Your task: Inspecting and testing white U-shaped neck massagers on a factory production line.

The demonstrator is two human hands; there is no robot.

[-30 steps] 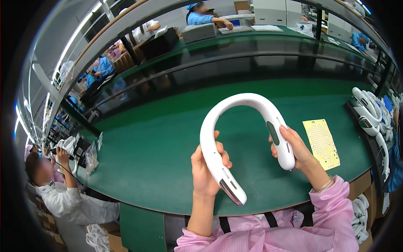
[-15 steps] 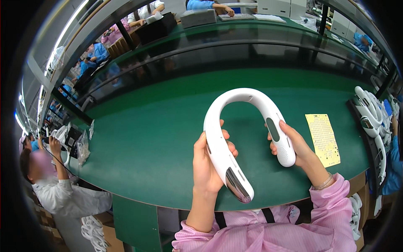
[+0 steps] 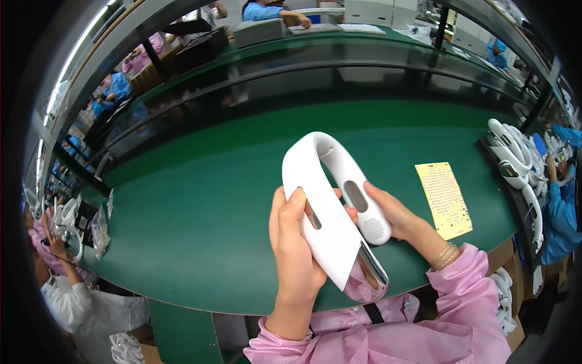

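A white U-shaped neck fan (image 3: 330,224) is held up over the green table by both my hands. My left hand (image 3: 294,242) wraps round its nearer arm, the thumb lying along the outer face by an oblong slot. A shiny mirrored tip ends that arm, close to my body. With my right hand (image 3: 394,212) I grip the other arm beside its dotted grille and grey oval panel; most of those fingers are hidden behind it. The curved middle points away from me.
On the green table (image 3: 188,224), right of my hands, lies a yellow sheet with rows of holes (image 3: 444,200). A black tray (image 3: 508,188) of white neck fans stands at the right edge. A plastic bag (image 3: 100,233) lies far left. Beyond runs a black conveyor (image 3: 254,91). Co-workers sit around.
The neck fan has been turned, so its left arm now shows its broad outer face and the two arms look closer together. The view has shifted slightly to the right.
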